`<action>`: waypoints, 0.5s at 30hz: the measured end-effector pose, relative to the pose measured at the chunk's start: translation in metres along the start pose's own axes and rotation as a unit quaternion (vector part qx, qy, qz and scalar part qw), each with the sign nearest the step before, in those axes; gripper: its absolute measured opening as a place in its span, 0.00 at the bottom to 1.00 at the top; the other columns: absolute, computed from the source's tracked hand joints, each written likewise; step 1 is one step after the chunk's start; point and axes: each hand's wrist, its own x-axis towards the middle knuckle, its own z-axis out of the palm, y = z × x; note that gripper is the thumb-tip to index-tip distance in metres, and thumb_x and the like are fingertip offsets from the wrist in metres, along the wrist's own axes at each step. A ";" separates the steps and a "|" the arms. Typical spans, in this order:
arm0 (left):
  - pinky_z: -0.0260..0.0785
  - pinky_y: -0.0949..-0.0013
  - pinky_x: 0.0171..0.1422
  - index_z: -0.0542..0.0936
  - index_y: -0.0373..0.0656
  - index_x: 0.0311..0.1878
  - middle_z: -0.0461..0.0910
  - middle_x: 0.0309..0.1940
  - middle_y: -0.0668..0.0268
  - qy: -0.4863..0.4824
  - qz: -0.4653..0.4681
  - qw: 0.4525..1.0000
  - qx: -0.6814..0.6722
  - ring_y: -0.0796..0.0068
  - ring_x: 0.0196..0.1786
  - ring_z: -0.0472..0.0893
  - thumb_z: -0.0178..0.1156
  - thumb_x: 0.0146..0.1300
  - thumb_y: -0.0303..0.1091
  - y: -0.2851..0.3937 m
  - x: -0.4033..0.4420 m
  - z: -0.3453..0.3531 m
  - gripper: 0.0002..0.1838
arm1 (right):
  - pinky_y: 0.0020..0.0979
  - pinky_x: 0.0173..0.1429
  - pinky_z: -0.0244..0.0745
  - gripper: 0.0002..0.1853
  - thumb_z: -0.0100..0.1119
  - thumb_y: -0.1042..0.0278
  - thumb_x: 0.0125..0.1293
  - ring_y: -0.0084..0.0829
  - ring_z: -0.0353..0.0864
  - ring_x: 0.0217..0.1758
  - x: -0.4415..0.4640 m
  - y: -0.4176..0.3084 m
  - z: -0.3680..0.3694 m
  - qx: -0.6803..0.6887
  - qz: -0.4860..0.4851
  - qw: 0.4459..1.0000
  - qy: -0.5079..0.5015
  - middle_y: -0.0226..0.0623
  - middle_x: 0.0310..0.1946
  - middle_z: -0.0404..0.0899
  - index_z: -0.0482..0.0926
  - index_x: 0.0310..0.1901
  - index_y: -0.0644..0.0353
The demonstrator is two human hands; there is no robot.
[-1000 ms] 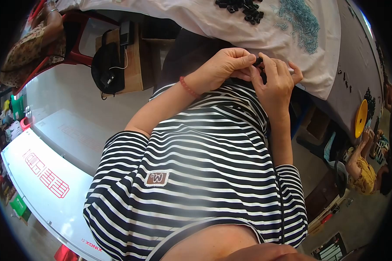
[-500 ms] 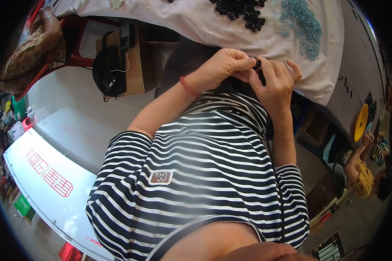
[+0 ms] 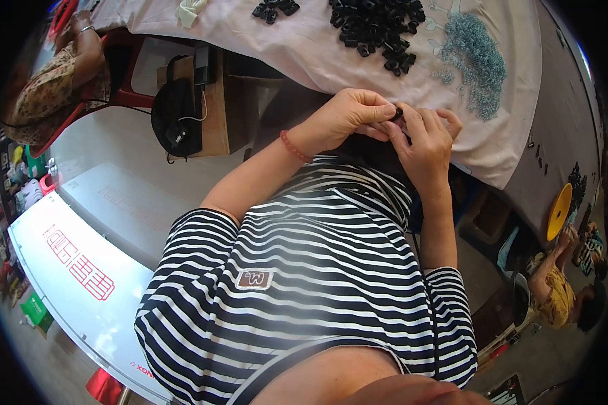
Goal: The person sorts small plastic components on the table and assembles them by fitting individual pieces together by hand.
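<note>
A small black piece (image 3: 398,113) is pinched between my two hands, mostly covered by the fingers. My left hand (image 3: 358,115), with a red bead bracelet at the wrist, has thumb and fingertips closed at its left side. From the right, my right hand (image 3: 425,131) grips the same piece between thumb and index finger, other fingers bent. Both hands are above my lap at the near table edge. Beyond them on the cloth lie a heap of black plastic pieces (image 3: 378,27) and a pile of small grey-blue metallic-looking parts (image 3: 476,64).
The table has a pinkish cloth (image 3: 263,34) with a smaller black cluster (image 3: 275,9). Left are a cardboard box (image 3: 216,111), a black bag (image 3: 175,118) and a white panel (image 3: 81,270). Co-workers sit at left (image 3: 61,81) and right (image 3: 554,290), near a yellow dish (image 3: 559,211).
The view has shifted slightly, so the table and heaps sit lower in the picture. My fingers have closed further over the black piece, and less of it shows.
</note>
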 end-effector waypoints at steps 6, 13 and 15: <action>0.84 0.63 0.49 0.79 0.36 0.58 0.84 0.45 0.62 0.043 0.042 0.996 -0.061 0.71 0.47 0.86 0.60 0.72 0.35 0.014 0.003 -0.006 0.17 | 0.40 0.46 0.70 0.16 0.65 0.68 0.65 0.42 0.79 0.39 -0.002 0.026 0.021 0.122 0.070 0.990 0.016 0.39 0.36 0.81 0.81 0.54 0.61; 0.79 0.67 0.39 0.81 0.39 0.46 0.79 0.33 0.67 0.239 0.162 0.928 0.235 0.71 0.38 0.83 0.65 0.65 0.36 0.035 0.016 -0.018 0.11 | 0.41 0.43 0.71 0.09 0.61 0.72 0.68 0.45 0.78 0.36 -0.005 0.038 0.039 0.121 0.094 0.988 0.025 0.42 0.33 0.81 0.83 0.47 0.61; 0.76 0.65 0.38 0.80 0.40 0.46 0.78 0.33 0.65 0.306 0.275 0.723 0.555 0.69 0.38 0.83 0.66 0.64 0.35 0.033 0.021 -0.017 0.12 | 0.41 0.43 0.71 0.09 0.61 0.73 0.68 0.45 0.78 0.36 -0.004 0.038 0.039 0.125 0.091 0.988 0.032 0.42 0.33 0.81 0.83 0.47 0.61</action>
